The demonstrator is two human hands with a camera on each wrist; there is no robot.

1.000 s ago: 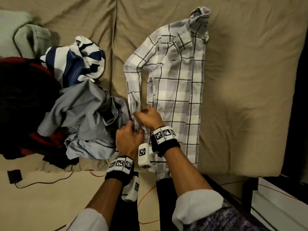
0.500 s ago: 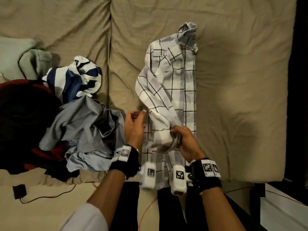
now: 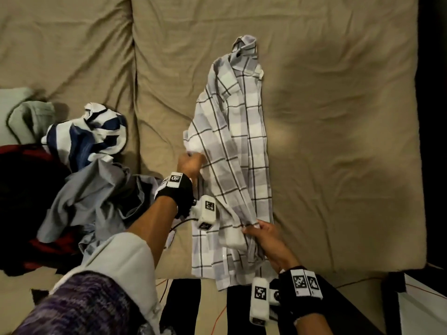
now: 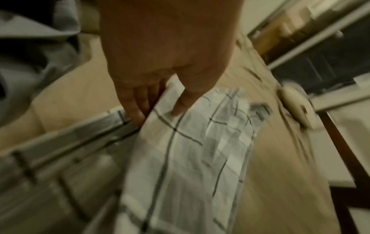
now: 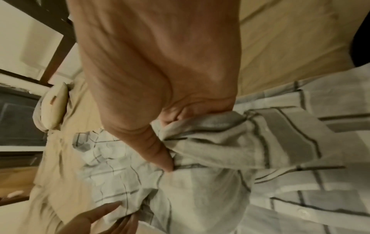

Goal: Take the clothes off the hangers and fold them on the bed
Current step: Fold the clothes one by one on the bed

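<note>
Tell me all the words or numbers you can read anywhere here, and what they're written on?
There are no words or numbers to read.
The wristbands and the small white camera boxes carry only black-and-white square code patterns, not letters.
The plaid shirt shows no readable label; any tag at its collar is too small to tell.

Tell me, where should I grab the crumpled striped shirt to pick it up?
Probably the raised white-and-navy bunch at the top of the striped shirt, reached from above. It sits heaped up, its lower edge tucked against the grey garment, so a top pinch lifts it free without dragging its neighbour.
</note>
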